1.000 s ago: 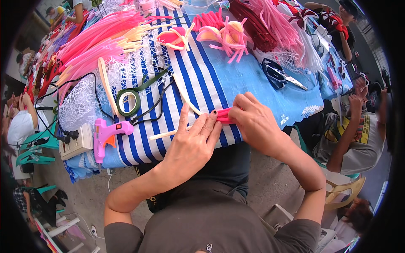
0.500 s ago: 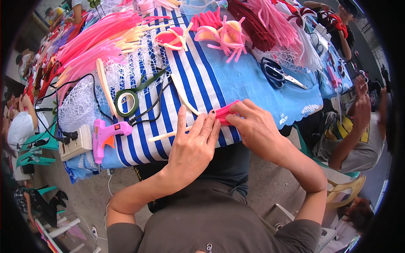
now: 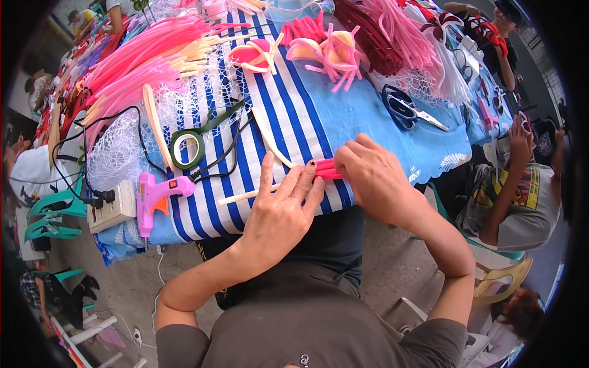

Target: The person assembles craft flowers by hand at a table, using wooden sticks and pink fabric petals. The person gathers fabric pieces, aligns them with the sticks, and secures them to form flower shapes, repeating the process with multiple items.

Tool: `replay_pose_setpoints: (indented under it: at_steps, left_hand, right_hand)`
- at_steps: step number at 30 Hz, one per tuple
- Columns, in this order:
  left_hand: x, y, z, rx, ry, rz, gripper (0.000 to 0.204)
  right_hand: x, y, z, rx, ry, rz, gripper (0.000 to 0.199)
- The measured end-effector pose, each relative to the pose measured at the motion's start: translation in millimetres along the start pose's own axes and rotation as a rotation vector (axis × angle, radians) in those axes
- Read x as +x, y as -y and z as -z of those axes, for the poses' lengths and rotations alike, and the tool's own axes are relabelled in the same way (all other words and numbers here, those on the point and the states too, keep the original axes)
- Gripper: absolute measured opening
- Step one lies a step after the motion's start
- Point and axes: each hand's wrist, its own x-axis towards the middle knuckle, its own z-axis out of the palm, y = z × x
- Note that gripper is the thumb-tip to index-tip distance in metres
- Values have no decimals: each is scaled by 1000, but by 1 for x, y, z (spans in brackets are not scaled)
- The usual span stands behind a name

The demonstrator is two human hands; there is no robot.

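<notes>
Bright pink pipe cleaners lie side by side at the table's near edge, between my two hands. My right hand is curled with its fingers closed over their right end. My left hand lies flat with fingers stretched, its fingertips pressing on their left end. A bent cream pipe cleaner runs beneath those fingers; its other end sticks out to the left. The fingers hide the middle of the cream piece and how it meets the pink ones.
To the left are a pink glue gun, green floral tape, and a power strip. Scissors lie right. Farther back are a finished pink flower piece and pipe cleaner bundles. A person sits at right.
My right hand has shifted slightly right and curled over the pink pipe cleaners, which now lie flatter and closer together. My left hand has stayed nearly in place.
</notes>
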Motion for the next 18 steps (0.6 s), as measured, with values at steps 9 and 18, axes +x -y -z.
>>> replay_pose_setpoints:
  at_steps: [9, 18]
  left_hand:
    - [1, 1, 1, 30, -6, -7, 35]
    - [9, -14, -6, 70, -70, 97, 32]
  right_hand:
    - [1, -3, -8, 88, -45, -111, 6]
    - [-2, -1, -8, 120, 38, -189, 8]
